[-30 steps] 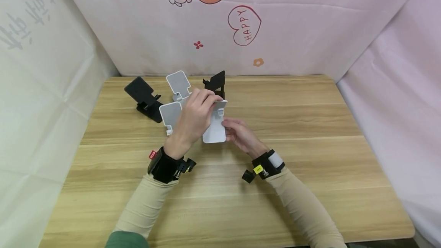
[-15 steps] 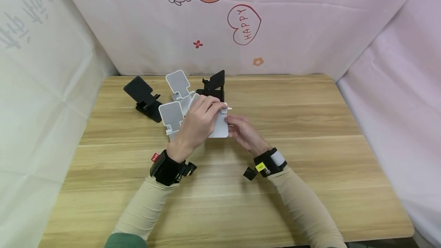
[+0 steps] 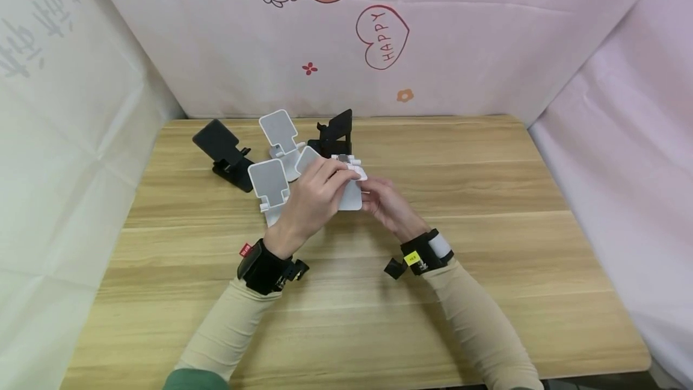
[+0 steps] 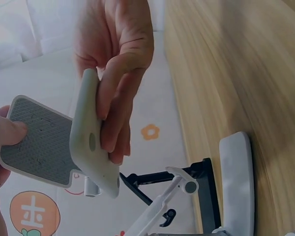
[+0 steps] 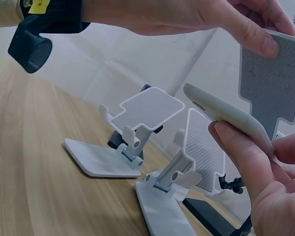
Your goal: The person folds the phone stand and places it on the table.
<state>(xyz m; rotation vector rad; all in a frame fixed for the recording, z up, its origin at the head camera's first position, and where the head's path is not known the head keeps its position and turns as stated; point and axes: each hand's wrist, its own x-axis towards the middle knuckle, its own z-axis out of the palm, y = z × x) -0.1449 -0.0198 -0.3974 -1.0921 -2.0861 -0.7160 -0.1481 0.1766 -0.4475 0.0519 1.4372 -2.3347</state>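
My left hand (image 3: 311,203) pinches the grey-padded upper plate of a white folding phone stand (image 3: 351,198), held up over the table. In the left wrist view, the left thumb (image 4: 14,132) presses on the textured pad (image 4: 42,142). My right hand (image 3: 392,209) grips the stand's smooth white base (image 4: 88,135) from the right. The right wrist view shows the right fingers (image 5: 243,152) curled along this base, which stands at an angle to the padded plate (image 5: 273,81). In the head view, the left hand covers much of the stand.
Several stands crowd the left and back: a black phone stand (image 3: 219,143), a white one (image 3: 278,131) behind, another white one (image 3: 269,182) nearer, a white plate (image 3: 306,158) half behind the left hand, and a second black stand (image 3: 340,128). A cloth backdrop (image 3: 460,47) borders the wooden table (image 3: 487,227).
The held stand has shifted slightly right and away, and its upper plate has tilted to another angle. Both hands have moved with it, keeping their grip. The other stands have stayed put.
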